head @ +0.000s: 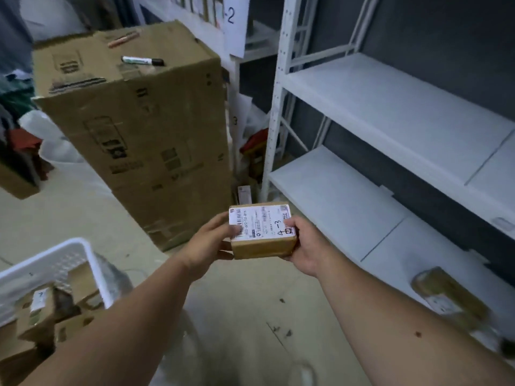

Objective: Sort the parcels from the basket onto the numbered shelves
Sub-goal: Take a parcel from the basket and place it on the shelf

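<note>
- Head view: small cardboard parcel (262,231) held in mid-air over the floor, in front of the white shelving (390,112); label faces up, handwritten "4-3".
- Left hand (211,240) grasps the parcel's left end, thumb on the label.
- Right hand (305,246) grasps its right end, thumb on top.
- White basket (55,260) at lower left, more parcels inside.
- Another parcel (451,299) lies on the lowest shelf, blurred.
- Tall carton (145,129) behind, black marker (142,61) on top.
</note>
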